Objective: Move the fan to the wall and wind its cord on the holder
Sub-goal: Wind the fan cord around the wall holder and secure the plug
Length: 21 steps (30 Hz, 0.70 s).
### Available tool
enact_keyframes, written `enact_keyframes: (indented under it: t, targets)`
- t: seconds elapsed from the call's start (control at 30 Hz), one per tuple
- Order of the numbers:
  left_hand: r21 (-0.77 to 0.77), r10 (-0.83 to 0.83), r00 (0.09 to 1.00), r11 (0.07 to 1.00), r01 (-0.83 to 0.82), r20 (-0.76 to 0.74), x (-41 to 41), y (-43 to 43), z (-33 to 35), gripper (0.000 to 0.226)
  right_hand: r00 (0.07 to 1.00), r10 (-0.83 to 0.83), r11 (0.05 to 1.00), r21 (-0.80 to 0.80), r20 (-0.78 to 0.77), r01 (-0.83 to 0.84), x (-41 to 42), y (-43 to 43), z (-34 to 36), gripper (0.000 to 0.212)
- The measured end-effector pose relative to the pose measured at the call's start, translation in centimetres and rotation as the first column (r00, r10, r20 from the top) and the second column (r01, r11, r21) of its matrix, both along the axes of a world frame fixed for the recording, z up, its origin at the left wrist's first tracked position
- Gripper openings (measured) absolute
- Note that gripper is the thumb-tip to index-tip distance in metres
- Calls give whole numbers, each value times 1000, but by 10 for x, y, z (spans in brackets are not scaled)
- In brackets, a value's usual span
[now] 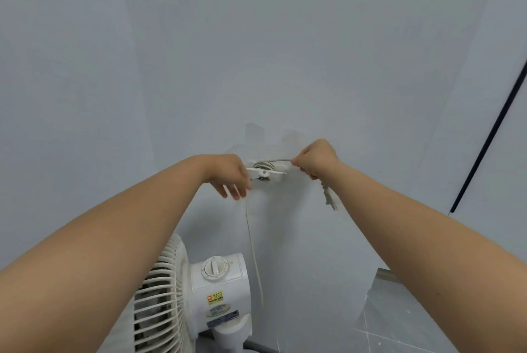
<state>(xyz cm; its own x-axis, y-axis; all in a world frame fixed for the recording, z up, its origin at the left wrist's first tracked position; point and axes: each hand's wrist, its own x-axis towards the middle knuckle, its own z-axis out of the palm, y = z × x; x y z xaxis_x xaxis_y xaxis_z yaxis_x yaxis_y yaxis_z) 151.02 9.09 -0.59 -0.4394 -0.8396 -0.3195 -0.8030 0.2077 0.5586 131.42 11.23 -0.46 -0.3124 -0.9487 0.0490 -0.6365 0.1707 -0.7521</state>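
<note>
A white fan (199, 292) stands close to the pale wall (256, 39), its grille facing left and its dial on top. Its thin white cord (253, 244) rises to a white holder (266, 172) fixed on the wall, where several turns are wound. My right hand (313, 161) pinches the cord just right of the holder, and the plug (330, 200) dangles below that hand. My left hand (228, 174) is at the holder's left end with fingers relaxed and pointing down, touching the cord where it hangs.
A dark thin rod or cable (490, 136) slants down the wall at the right. Grey tiled floor (399, 324) shows at the lower right beside the fan's base.
</note>
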Motion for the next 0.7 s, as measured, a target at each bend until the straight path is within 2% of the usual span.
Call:
enact_keyframes:
  t: [0.07, 0.13, 0.23, 0.3, 0.37, 0.5, 0.7]
  targets:
    - [-267, 68, 995, 960, -84, -69, -2, -5, -7, 29, 955, -42, 994, -112, -294, 10, -3, -1, 1, 19]
    - [-450, 55, 998, 891, -59, -22, -5, -3, -12, 39, 924, -98, 987, -157, -371, 42, -6, -2, -1, 27]
    - [-459, -17, 996, 887, 54, 84, -12, 3, -22, 43, 935, -161, 981, -158, -315, 116, -13, -5, -12, 48]
    - [-468, -14, 987, 880, 88, 159, -13, 4, -30, 48, 948, -159, 983, -134, -277, 125, -16, -5, -20, 53]
    - [-500, -11, 978, 859, 115, 206, -11, 2, -37, 55, 961, -146, 987, -100, -233, 126, -18, -3, -25, 48]
    - [-544, -3, 953, 821, 174, 302, -10, -2, -44, 67, 969, -135, 988, -98, -208, 117, -18, -2, -31, 23]
    - [-589, 44, 928, 784, 198, 371, -16, -6, -43, 66, 932, -139, 985, -142, -334, 96, -20, -3, -30, 27]
